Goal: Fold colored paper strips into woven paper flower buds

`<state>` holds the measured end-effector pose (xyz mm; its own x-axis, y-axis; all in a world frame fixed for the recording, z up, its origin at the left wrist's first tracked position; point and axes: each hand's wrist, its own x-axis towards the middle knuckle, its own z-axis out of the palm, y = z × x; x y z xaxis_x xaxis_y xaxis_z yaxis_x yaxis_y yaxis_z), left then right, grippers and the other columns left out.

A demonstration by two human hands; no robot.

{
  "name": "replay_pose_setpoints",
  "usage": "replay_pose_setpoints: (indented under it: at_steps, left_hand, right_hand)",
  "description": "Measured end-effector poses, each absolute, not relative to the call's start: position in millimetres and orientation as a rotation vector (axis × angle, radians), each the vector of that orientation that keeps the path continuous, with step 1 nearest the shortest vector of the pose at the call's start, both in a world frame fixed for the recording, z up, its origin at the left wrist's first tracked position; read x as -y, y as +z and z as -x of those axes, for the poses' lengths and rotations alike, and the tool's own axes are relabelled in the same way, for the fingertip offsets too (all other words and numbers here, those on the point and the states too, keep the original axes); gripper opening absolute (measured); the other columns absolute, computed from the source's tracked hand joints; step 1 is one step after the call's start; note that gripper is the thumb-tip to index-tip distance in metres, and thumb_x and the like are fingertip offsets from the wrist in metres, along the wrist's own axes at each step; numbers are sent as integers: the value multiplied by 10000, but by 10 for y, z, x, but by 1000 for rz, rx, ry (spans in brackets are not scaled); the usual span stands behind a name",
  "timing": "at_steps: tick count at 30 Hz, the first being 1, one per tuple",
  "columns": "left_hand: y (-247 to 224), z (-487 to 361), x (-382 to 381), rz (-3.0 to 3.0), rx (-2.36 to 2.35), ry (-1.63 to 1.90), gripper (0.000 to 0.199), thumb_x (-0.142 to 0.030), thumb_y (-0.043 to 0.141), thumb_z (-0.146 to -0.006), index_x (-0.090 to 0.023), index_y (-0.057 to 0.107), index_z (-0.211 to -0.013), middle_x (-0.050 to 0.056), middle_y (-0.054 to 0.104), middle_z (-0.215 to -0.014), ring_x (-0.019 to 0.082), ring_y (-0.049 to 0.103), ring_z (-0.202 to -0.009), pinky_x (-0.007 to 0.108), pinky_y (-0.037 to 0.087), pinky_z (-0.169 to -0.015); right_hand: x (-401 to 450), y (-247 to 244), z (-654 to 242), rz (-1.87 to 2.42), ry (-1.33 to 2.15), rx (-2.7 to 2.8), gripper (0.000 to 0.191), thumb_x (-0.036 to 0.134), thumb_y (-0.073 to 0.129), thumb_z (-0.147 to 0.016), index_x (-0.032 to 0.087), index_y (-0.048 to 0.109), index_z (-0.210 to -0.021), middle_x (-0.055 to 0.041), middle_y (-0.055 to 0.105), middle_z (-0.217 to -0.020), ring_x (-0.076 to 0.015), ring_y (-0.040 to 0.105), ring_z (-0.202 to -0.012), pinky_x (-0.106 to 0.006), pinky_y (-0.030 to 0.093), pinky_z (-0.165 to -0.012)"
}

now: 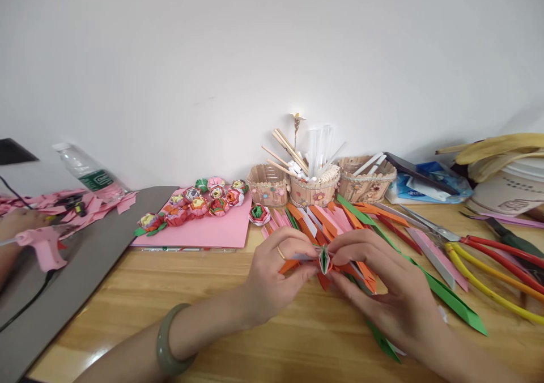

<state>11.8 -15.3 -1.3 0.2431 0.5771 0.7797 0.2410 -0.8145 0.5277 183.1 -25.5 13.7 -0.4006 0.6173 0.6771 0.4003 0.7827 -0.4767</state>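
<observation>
Between my two hands is a small folded paper piece [324, 260], white and green at its centre. My left hand [278, 275], with a ring on one finger, pinches its left side. On the right side, the fingertips of my right hand [382, 284] close on the same piece. Orange paper shows beside and behind the fingertips, partly hidden. Just beyond the hands lie folded strips in orange, pink and white, with long green strips [453, 299] to the right. A finished-looking paper flower [259, 214] rests behind my left hand.
Several paper flowers [198, 205] sit on pink sheets [229, 230]. Decorated baskets [314, 193] hold sticks and tubes. Scissors [446, 233] and yellow-handled tools [476, 284] lie right. At far left, another person's hand [19, 224] is by a pink glue gun [42, 247]; a bottle [91, 170] stands behind.
</observation>
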Motion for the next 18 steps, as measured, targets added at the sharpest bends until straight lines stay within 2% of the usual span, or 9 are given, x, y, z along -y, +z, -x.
replay_pose_setpoints:
  at_steps: [5, 9, 13, 18]
  left_hand:
    - [-13, -100, 123, -2222, -684, 1557, 99, -137, 607, -722, -177, 546, -789, 27, 557, -735, 125, 535, -674, 255, 440, -607]
    - [19, -94, 112, -2122, -648, 1446, 130, -133, 642, -685, -169, 521, -718, 17, 548, -693, 124, 517, -666, 260, 423, -617]
    - [58, -86, 120, -1823, -695, 1194, 153, -165, 655, -664, -159, 502, -671, 8, 526, -697, 113, 504, -667, 248, 412, -621]
    - [86, -94, 110, -1391, -806, 907, 228, -226, 698, -617, -145, 505, -709, -12, 530, -699, 85, 491, -621, 223, 391, -586]
  right_hand:
    - [217, 161, -1859, 723, 386, 2053, 167, 78, 548, -776, 231, 483, -763, -19, 553, -776, -157, 546, -743, -271, 454, -616]
    - [198, 149, -1854, 754, 671, 2004, 124, 139, 557, -802, 222, 493, -735, -5, 547, -739, -147, 530, -714, -264, 439, -623]
    - [199, 133, -1836, 871, 996, 1888, 150, 222, 589, -795, 207, 494, -679, 15, 525, -704, -132, 509, -685, -248, 425, -629]
    - [171, 129, -1834, 943, 1284, 1691, 158, 291, 631, -752, 201, 514, -697, 26, 533, -689, -117, 512, -641, -223, 412, -572]
